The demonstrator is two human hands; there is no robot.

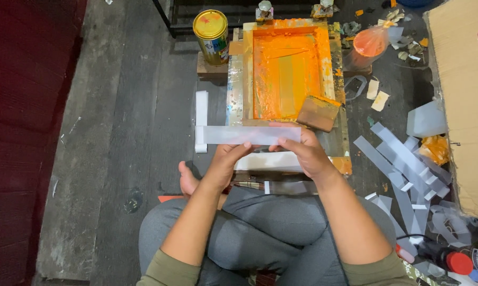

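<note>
I hold a long translucent white strip [249, 134] level in front of me with both hands. My left hand [225, 161] pinches its lower edge near the middle, and my right hand [302, 151] grips it toward the right end. Just beyond the strip lies a wooden screen-printing frame [238, 79] whose mesh is covered in orange ink [284, 69]. A wooden squeegee block [317, 112] rests on the frame's near right corner. A stack of white strips [201, 114] lies left of the frame.
A yellow-lidded tin can [211, 29] stands at the frame's far left. An orange-filled plastic bag [368, 43] sits at the far right. Several grey strips [403, 159] are scattered on the floor at right, beside a cardboard box [464, 95]. My crossed legs and bare foot [187, 180] are below.
</note>
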